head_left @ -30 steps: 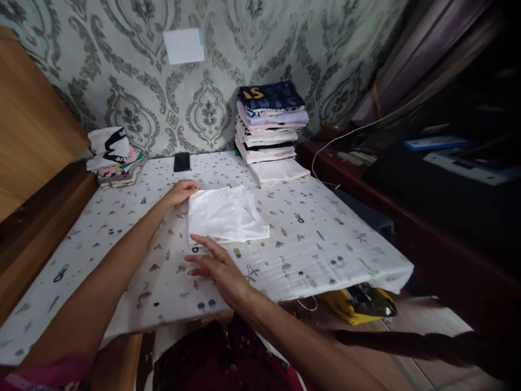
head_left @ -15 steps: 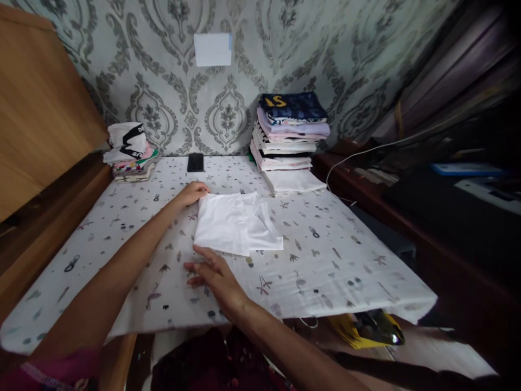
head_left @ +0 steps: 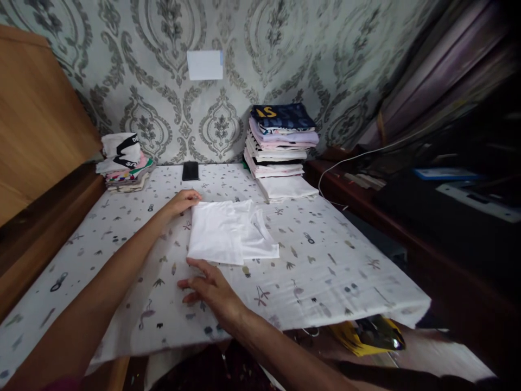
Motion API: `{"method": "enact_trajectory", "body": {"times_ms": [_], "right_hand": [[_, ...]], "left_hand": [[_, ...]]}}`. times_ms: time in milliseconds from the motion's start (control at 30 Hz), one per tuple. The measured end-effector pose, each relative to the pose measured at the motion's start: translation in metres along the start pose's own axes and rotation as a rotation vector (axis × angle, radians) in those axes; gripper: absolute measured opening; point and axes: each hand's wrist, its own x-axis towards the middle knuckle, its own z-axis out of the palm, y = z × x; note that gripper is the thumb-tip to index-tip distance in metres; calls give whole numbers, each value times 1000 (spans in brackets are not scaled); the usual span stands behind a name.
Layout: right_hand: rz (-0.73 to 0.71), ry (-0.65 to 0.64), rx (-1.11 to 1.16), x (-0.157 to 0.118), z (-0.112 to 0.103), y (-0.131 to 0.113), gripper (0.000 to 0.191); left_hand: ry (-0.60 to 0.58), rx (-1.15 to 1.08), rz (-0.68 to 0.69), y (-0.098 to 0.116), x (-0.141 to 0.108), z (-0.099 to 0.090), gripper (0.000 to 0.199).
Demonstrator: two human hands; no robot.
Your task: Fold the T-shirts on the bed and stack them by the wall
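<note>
A white shirt (head_left: 217, 233), partly folded, lies flat on the patterned cloth, with narrow strap-like or sleeve-like parts spread toward the right. At its far left corner, my left hand (head_left: 184, 202) has its fingers closed together on the fabric's edge. My right hand (head_left: 215, 290) is by the near left corner, fingers apart, the index fingertip at or just beside the corner. Nothing is held in the right hand.
A tall stack of folded clothes (head_left: 280, 146) stands at the back right. Another, smaller clothes pile (head_left: 122, 163) sits at the back left, with a black phone (head_left: 190, 171) between them. A white cable (head_left: 366, 153) runs along the right side. Wooden furniture (head_left: 44, 119) borders the left.
The camera view has tilted up slightly, so everything sits a little lower and further left. Both hands and the shirt keep nearly the same positions on the cloth.
</note>
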Motion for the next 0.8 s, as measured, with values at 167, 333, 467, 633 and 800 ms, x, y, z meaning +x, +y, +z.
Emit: {"method": "enact_trajectory", "body": {"times_ms": [167,333,467,633,800], "right_hand": [[73,-26,-25,4,-2,-9,61],[0,-23,65,2,-3,-4,48],[-63,-107,-38,-9,-20,-11,32],[-182,63,-442,6,-70,-55,13],[-267,439,-711,53,-102,-99,20]], "left_hand": [[1,10,17,-3,-2,-3,31],[0,63,66,-7,-4,0,28],[21,127,111,-10,-6,-1,26],[98,246,162,-2,1,7,22],[61,335,226,26,22,40,24]]}}
